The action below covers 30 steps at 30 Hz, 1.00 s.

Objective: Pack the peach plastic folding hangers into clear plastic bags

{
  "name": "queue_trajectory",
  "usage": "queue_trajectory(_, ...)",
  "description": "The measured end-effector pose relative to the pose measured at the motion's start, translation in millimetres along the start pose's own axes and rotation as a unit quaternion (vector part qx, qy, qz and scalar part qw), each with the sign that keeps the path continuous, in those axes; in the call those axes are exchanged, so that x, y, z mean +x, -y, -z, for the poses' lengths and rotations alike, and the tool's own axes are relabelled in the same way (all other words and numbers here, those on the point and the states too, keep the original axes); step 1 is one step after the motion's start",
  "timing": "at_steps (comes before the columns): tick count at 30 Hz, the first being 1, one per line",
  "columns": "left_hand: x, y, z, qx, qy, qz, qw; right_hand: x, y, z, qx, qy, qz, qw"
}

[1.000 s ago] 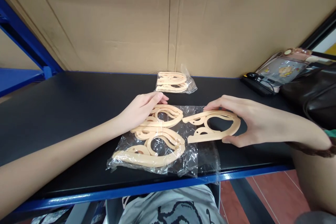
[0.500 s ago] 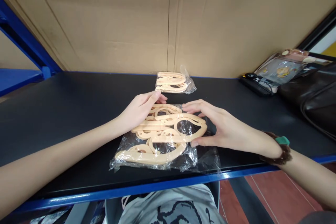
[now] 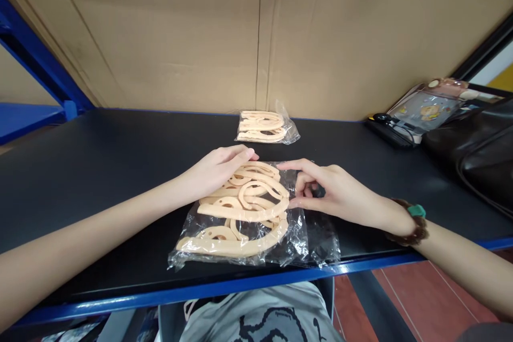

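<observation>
In front of me a clear plastic bag [image 3: 296, 232] lies flat, with several beige folding hangers [image 3: 240, 246] stacked inside. My left hand [image 3: 222, 171] rests along the bag's far left side, fingers stretched out and partly hidden behind the hangers. At the right, my right hand [image 3: 324, 187] touches the hangers' rounded ends through the film. Its index finger and thumb are spread apart there, while the other fingers curl inward. Farther back lies a second clear bag [image 3: 292, 129] of similar beige hangers [image 3: 262, 125], apart from both hands.
The black tabletop [image 3: 100, 171] has a blue front edge [image 3: 192, 293] and a cardboard wall [image 3: 160, 37] behind it. On the right are a dark leather bag [image 3: 473, 144], a clear printed pouch [image 3: 425, 109] and a black device with a cable [image 3: 390, 132].
The hanger that stuck out to the right has slid left, so the rounded ends now line up more evenly. My right hand moved left with it, its thumb and index finger closer together.
</observation>
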<state>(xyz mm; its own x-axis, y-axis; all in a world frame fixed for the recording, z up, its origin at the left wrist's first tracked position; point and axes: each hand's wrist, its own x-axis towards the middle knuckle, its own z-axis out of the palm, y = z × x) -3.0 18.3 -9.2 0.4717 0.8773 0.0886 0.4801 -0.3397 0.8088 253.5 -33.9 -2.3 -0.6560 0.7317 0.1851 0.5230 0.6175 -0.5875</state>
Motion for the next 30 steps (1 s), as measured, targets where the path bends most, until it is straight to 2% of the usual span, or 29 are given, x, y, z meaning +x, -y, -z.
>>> queue_trajectory(3, -2.7, -5.8, 2.8, 0.017, 0.025, -0.025, 0.999, 0.8, -2.9, -2.7, -0.027, -0.008, -0.003, 1.0)
queue_trajectory(6, -5.8, -10.9, 5.1, 0.073, 0.026, -0.087, 0.993, 1.7, -6.2, -0.8, -0.038, -0.034, -0.015, 0.999)
queue_trajectory(8, -7.8, -13.7, 5.6, 0.128, 0.036, -0.148, 0.98, 3.3, -7.3, -1.4, -0.04, -0.053, -0.018, 0.998)
queue_trajectory(12, -10.9, -16.8, 4.7, 0.188, 0.105, -0.235, 0.948, 6.5, -6.5, -4.7, -0.047, -0.053, -0.017, 0.997)
queue_trajectory(17, -12.5, -16.5, 4.9, 0.221, 0.142, -0.245, 0.933, 3.5, -8.9, 5.0, -0.101, -0.052, -0.029, 0.993)
queue_trajectory(23, -18.7, -19.9, 1.8, 0.278, 0.142, -0.232, 0.921, 1.6, -19.8, 20.0, -0.165, -0.138, -0.043, 0.976)
queue_trajectory(27, -25.3, -26.5, -4.3, 0.293, 0.15, -0.257, 0.909, 1.3, -26.0, 22.8, -0.201, -0.092, -0.13, 0.967)
queue_trajectory(30, -28.1, -28.8, -6.9, 0.299, 0.159, -0.259, 0.905, 1.2, -27.1, 22.4, -0.155, -0.074, -0.186, 0.967)
